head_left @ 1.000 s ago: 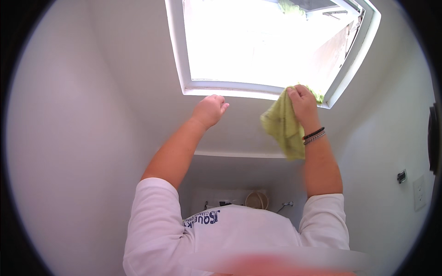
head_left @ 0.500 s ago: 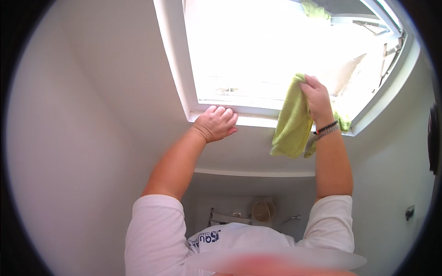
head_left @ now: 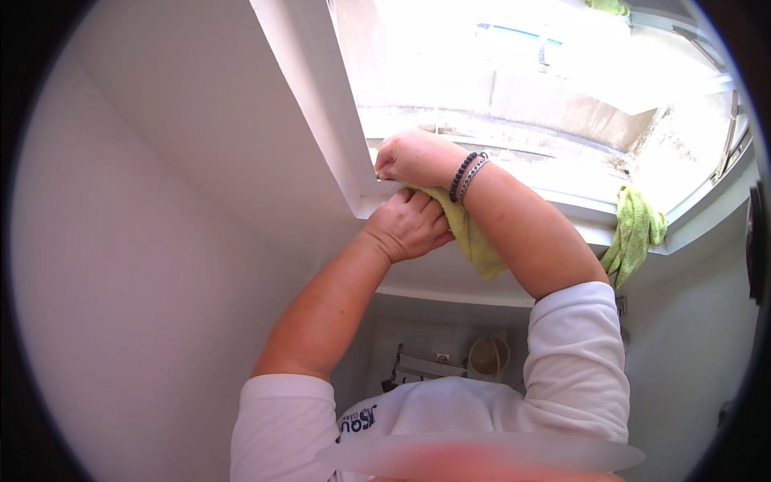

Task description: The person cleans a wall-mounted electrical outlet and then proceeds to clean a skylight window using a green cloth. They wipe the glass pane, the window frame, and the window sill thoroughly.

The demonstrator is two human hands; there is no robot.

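Observation:
A lime-green cloth (head_left: 480, 247) is pinched in my right hand (head_left: 419, 158) at the lower left corner of the open window's frame (head_left: 325, 104). Its loose end hangs over the sill below my right wrist, which wears two bracelets. Just beneath, my left hand (head_left: 408, 225) curls its fingers over the edge of the window sill (head_left: 596, 233), right beside the cloth. Whether some cloth lies under those fingers is hidden. Farther right, a second green cloth (head_left: 634, 229) drapes over the sill.
More green cloth (head_left: 608, 6) shows high at the window's far side, near the metal window arm (head_left: 699, 44). A white wall (head_left: 152, 241) rises on the left. Far below are a round beige bucket (head_left: 488, 356) and a folded metal rack (head_left: 426, 368). Outside stands a pale wall.
My right hand has carried its cloth leftward along the sill to the frame's corner, crossing above my left hand. The left hand stays at the sill. The second cloth is now more fully visible.

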